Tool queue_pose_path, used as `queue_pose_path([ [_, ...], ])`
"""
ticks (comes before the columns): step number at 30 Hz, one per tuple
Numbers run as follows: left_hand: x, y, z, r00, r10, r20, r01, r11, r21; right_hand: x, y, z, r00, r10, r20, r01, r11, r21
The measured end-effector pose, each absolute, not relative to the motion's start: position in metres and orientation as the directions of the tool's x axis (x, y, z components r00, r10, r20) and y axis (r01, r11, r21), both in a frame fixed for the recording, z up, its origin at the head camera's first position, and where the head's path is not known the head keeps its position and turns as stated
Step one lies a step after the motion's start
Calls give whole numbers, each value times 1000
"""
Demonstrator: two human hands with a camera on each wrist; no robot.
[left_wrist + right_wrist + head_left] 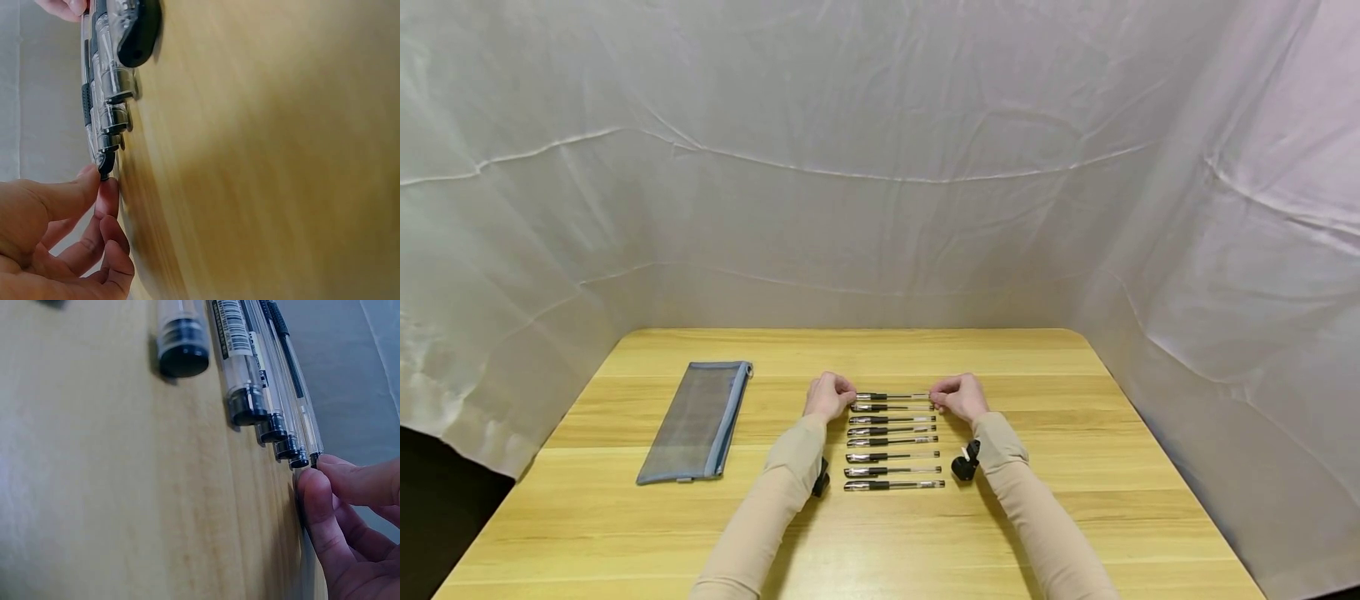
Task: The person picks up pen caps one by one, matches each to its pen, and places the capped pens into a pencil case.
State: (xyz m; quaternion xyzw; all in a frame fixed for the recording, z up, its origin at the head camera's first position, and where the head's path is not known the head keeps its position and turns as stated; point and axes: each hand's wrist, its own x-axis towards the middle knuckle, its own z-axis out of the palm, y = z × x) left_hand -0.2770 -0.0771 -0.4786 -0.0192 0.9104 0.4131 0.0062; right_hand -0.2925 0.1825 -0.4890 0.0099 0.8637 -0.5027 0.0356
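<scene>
Several clear-barrelled gel pens with black grips lie side by side in a column on the table, caps to the left, as the head view shows. At the far end of the column, my left hand [829,396] pinches the cap end of the farthest gel pen [892,396] between thumb and finger. The black tail end of the same pen is pinched by my right hand [961,397], close-up in the right wrist view. Nearest to me lies another gel pen [895,485]. A barcode label [232,328] shows on one barrel.
A grey mesh zip pouch [696,425] with blue edging lies flat on the left of the wooden table [1112,517]. Pale fabric sheeting [880,225] hangs behind the table and along its sides. Dark wrist devices [966,461] sit under both forearms.
</scene>
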Motion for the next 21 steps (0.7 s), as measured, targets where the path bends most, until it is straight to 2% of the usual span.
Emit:
queue_pose_path([
  [14, -278, -76, -480, -999, -49, -13, -42, 657, 753, -291, 182, -488, -998, -9, -59, 47, 499, -865],
  [21, -279, -77, -482, -999, -49, 6, -28, 651, 759, -293, 188, -492, -998, -62, -13, -17, 467, -884],
])
